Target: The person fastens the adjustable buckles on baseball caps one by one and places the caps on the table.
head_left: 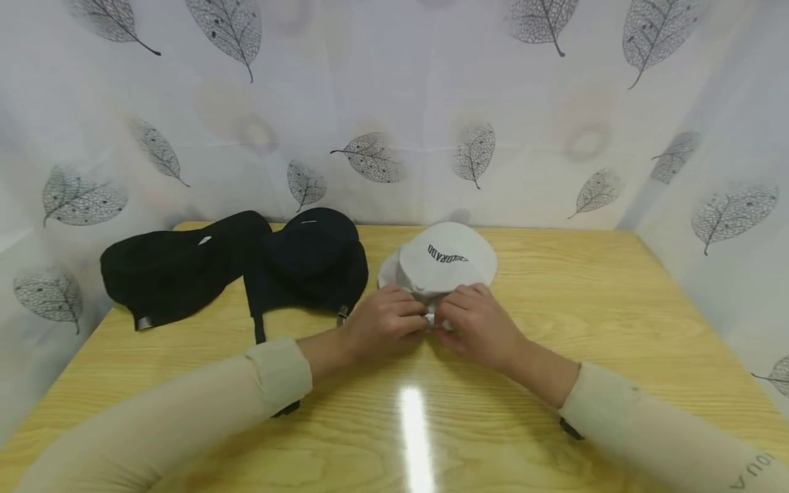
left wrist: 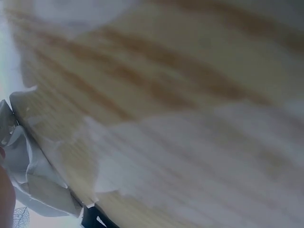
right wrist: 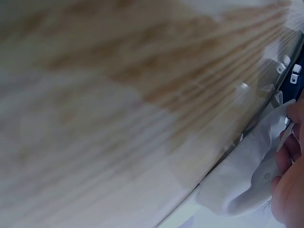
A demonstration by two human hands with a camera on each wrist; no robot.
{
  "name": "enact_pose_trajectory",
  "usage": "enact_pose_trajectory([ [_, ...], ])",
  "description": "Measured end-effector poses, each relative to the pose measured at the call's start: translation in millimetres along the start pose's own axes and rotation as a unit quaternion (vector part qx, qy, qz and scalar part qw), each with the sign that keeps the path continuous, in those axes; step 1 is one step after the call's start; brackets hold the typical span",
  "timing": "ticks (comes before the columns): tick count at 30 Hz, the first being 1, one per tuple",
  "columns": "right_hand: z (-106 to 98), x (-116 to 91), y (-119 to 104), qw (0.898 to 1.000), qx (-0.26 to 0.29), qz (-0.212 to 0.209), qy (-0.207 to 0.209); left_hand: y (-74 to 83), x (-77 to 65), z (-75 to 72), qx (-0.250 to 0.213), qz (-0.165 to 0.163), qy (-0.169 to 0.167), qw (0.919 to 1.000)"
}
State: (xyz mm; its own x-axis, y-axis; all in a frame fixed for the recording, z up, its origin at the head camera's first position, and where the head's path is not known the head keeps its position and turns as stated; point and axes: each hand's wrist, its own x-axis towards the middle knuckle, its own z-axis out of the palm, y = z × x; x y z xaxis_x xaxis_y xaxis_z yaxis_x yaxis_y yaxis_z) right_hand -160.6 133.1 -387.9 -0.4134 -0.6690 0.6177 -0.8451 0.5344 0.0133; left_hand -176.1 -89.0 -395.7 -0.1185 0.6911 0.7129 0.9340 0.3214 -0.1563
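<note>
A white cap (head_left: 446, 257) with dark "COLORADO" lettering lies at the table's back middle, its near edge towards me. At that edge my left hand (head_left: 385, 320) has its fingers curled on the cap's strap, the fingertips mostly hidden. Close beside it, my right hand (head_left: 479, 325) pinches the strap from the other side. A thin white strap (right wrist: 284, 136) shows between thumb and fingers in the right wrist view, with the cap's cloth (right wrist: 237, 178) beneath. Only the edge of my left hand (left wrist: 5, 202) and part of the crumpled pale cap (left wrist: 45, 187) appear in the left wrist view.
A dark navy cap (head_left: 311, 257) with a hanging strap and metal buckle (head_left: 342, 314) sits just left of the white one. Further left lies a black cap (head_left: 166, 270). Behind the wooden table (head_left: 585, 294) hangs a leaf-printed curtain (head_left: 419, 103).
</note>
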Motion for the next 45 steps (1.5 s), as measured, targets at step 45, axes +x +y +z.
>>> enact_pose_trajectory([
  [45,-2.2,2.3,0.6,1.000,0.001,0.003,0.015,0.2,2.8,1.3,0.027,-0.007,0.007,0.9996],
])
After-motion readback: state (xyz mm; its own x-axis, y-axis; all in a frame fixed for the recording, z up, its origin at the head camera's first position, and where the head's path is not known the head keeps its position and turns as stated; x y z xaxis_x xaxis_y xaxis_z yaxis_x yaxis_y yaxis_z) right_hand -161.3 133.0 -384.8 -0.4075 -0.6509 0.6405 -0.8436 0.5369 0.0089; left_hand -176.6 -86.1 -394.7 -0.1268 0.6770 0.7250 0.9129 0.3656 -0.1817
